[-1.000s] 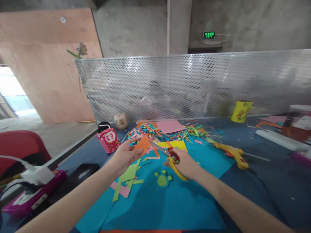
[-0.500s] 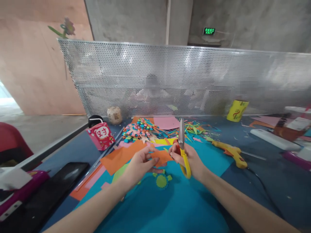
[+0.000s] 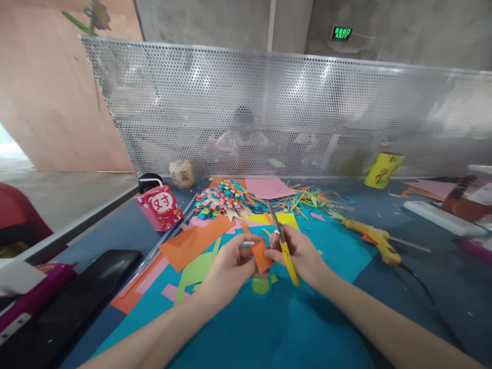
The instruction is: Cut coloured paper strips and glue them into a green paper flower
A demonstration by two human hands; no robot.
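My left hand [image 3: 234, 264] is closed on a small orange craft-sheet piece [image 3: 262, 257], pinched between thumb and fingers. My right hand [image 3: 298, 253] grips yellow-handled scissors [image 3: 285, 251], blades pointing up and away. Its thumb and fingertips also touch the right edge of the orange piece. Just below the hands, a round green scalloped cutout [image 3: 261, 286] lies on a large blue sheet [image 3: 246, 328]. Fingers partly cover the small green tabs around it. A larger orange sheet [image 3: 196, 241] and green scraps [image 3: 194, 271] lie left of my left hand.
Behind the hands is a heap of multicoloured fringed strips [image 3: 226, 200]. A yellow glue gun [image 3: 372, 238] with a cord lies to the right. On the left are a red drink carton [image 3: 159, 207] and a black phone [image 3: 73, 302]. A perforated metal divider [image 3: 172, 102] stands across the back.
The orange piece now appears narrower and turned upright, with both hands closer together around it. The scissors have tilted, their tips swinging left. The whole view has shifted slightly.
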